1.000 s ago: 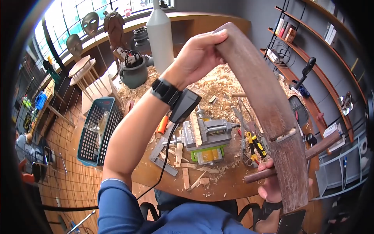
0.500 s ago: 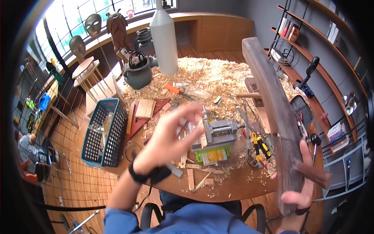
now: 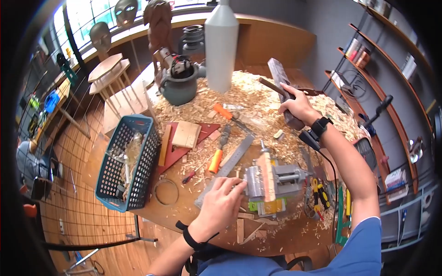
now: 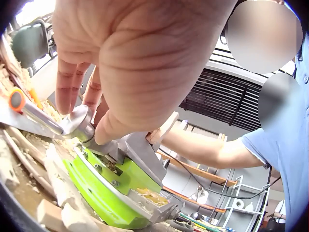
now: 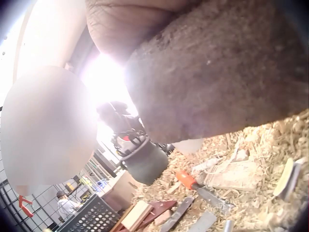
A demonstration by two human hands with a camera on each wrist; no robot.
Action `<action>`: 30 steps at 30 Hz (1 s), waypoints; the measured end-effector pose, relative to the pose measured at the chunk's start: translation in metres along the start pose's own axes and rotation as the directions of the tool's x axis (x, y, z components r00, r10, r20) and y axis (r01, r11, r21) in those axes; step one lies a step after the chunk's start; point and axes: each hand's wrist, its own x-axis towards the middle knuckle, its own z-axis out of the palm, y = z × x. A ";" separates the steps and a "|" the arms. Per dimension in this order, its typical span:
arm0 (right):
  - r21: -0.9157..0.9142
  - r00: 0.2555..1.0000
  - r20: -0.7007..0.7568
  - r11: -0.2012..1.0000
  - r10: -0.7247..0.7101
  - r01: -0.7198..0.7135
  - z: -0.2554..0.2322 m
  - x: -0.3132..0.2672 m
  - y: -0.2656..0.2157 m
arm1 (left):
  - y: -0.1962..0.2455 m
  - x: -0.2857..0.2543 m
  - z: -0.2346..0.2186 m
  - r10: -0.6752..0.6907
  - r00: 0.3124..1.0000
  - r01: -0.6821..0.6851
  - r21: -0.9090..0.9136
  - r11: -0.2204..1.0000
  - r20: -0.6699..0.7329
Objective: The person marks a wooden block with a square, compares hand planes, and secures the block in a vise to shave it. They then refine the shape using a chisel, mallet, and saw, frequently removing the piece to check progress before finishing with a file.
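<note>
My right hand grips a dark, weathered wooden block with a round crosswise handle, over the shavings at the back right. In the right wrist view its broad brown face fills the upper right. My left hand is at the left end of a grey metal vise. In the left wrist view, thumb and fingers curl around the hub of the vise's handle. A pale wood strip stands upright by the vise's jaws. Beneath lies a bright green base.
Wood shavings cover the table's back. Orange-handled chisels, a steel square and a red board lie left of the vise. A teal basket stands farther left; yellow-handled tools lie right. A cable hangs from the right wrist.
The long wooden piece has moved from upright in front of me to the back right of the table, in my right hand. My left hand let go of it earlier and came to the vise.
</note>
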 end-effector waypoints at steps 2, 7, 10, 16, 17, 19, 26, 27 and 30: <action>-0.071 0.997 -0.065 0.996 0.046 -0.051 0.026 0.021 0.010 | 0.000 0.000 0.001 -0.024 1.000 0.024 -0.011 1.000 -0.009; -0.246 0.988 -0.028 0.957 0.150 -0.152 0.057 0.016 0.016 | 0.001 0.000 0.000 -0.025 1.000 0.025 -0.061 0.998 0.004; -0.274 0.991 0.006 0.953 0.132 -0.125 0.066 0.009 0.033 | 0.000 -0.002 -0.001 -0.018 0.999 0.021 -0.051 0.998 0.043; -0.446 0.992 0.048 0.891 0.118 -0.085 0.071 -0.002 0.033 | 0.004 0.001 0.001 -0.009 1.000 0.009 -0.011 1.000 0.023; -0.489 0.980 0.097 0.866 0.171 -0.103 0.069 -0.005 0.022 | 0.005 0.000 0.000 -0.009 1.000 0.009 -0.001 1.000 0.022; -0.524 0.965 0.139 0.843 0.224 -0.120 0.069 -0.007 0.021 | 0.006 -0.001 0.000 -0.007 1.000 0.007 0.007 1.000 0.028; -0.388 0.978 0.210 0.917 -0.005 0.088 0.023 -0.056 0.000 | 0.011 -0.003 0.002 0.004 0.998 -0.007 0.058 0.998 0.060; -0.397 0.973 0.228 0.909 -0.036 0.126 0.001 -0.079 -0.023 | 0.012 -0.004 0.001 0.014 0.997 -0.018 0.053 0.998 0.074; -0.176 0.979 0.104 0.966 -0.173 0.189 -0.060 -0.161 -0.054 | 0.013 -0.003 -0.002 0.022 0.996 -0.029 0.080 0.996 0.086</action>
